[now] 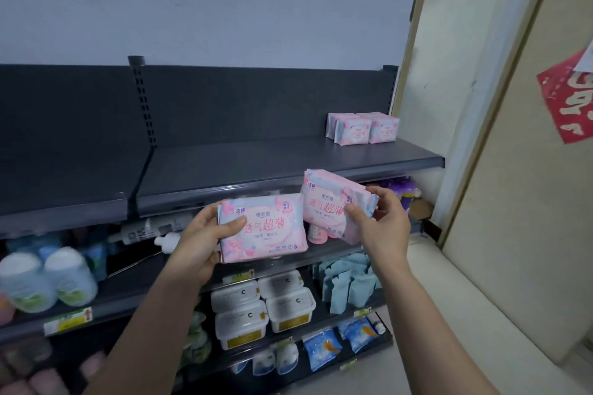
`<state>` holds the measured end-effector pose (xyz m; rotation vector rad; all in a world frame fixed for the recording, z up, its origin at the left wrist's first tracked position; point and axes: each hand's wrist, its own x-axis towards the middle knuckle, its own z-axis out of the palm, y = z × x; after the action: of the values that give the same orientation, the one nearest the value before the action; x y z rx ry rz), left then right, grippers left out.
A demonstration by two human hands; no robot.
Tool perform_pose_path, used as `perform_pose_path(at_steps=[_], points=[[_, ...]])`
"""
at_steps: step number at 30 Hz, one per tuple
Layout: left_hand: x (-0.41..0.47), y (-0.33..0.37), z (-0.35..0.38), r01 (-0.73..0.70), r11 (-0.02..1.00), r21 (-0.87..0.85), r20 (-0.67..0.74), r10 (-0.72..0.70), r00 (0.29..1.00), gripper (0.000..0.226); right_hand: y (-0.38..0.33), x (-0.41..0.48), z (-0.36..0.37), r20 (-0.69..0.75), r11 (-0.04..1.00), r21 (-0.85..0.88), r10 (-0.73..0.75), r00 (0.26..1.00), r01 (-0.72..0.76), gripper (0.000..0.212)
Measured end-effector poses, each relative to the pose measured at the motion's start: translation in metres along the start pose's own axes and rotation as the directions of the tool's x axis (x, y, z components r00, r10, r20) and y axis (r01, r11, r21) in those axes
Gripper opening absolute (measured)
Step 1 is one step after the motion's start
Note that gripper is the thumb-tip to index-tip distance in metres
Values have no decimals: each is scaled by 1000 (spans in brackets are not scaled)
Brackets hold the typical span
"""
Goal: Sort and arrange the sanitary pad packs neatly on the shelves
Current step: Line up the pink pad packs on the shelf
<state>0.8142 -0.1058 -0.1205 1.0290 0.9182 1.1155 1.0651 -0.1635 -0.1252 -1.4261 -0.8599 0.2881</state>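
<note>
Left hand (199, 234): curled round the left edge of the left pack (266, 231), thumb across the printed front, fingers hidden behind it.
Right hand (382, 221): pinches the right pack (324, 202) at its lower right side, thumb on the front, fingers wrapped over the edge.
Left pack: held face-on and nearly level, in the air in front of the lower shelves.
Right pack: tilted, its top leaning left, just below the front lip of the top shelf (256, 167). Whether the two packs touch at their near corners I cannot tell.
Shelved packs (364, 128): a small group standing upright at the far right end of the top shelf, against the back panel. The rest of that shelf is bare dark metal.
Weight: looks light, since one hand carries each pack with ease.
Feel: probably soft and squashy under a slick film wrapper – a hard squeeze would dent it, a loose one could let it slide.
Where to hold: best by the short edges, thumb on the front and fingers behind, so the face stays flat and readable.
Setting down: likely to topple if stood alone – lean each one against the shelved packs.
</note>
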Motion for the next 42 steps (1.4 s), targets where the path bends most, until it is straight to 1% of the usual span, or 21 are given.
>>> perform_pose_path(at_steps=[3,6,9,14,16,21,25,28,31,35,37,39,42], points=[[23,7,20,-25,999,20,21,25,999,32,5,30,-6,5,1000,31,-5,1000,5,36],[52,16,41,-54,998,-11,30,54,998,37,10,63,-7,4,999,45,-18,1000,18,35],[86,27,60,-98,993,-72,23,99,995,36,15,99,-6,28,998,39,-44,999,43,34],[163,49,92,-184,969,-168,-6,186,983,29,29,169,5,105,998,40,-58,993,54,34],[195,58,105,-208,962,-178,-19,208,978,26,34,197,11,153,998,46,-57,987,51,33],[264,71,128,-243,958,-152,-67,235,970,35,44,259,26,273,998,65,-38,961,21,32],[314,70,145,-255,964,-81,-103,246,964,40,55,299,42,346,999,49,-32,938,16,30],[345,65,155,-256,966,-28,-133,250,959,45,66,324,55,453,1000,12,-16,891,12,30],[375,57,164,-268,961,72,-141,276,951,46,81,348,69,525,997,-59,-4,851,42,31],[414,47,173,-296,927,228,-168,337,926,45,97,379,87,604,994,-60,-33,797,87,30],[434,44,178,-281,910,304,-175,344,923,45,104,393,98,632,984,-88,-64,772,153,29],[455,39,182,-250,894,372,-180,334,925,43,108,406,109,632,958,-137,-113,767,254,29],[480,34,187,-220,866,450,-180,329,927,42,110,423,123,663,854,-249,-194,723,457,27]])
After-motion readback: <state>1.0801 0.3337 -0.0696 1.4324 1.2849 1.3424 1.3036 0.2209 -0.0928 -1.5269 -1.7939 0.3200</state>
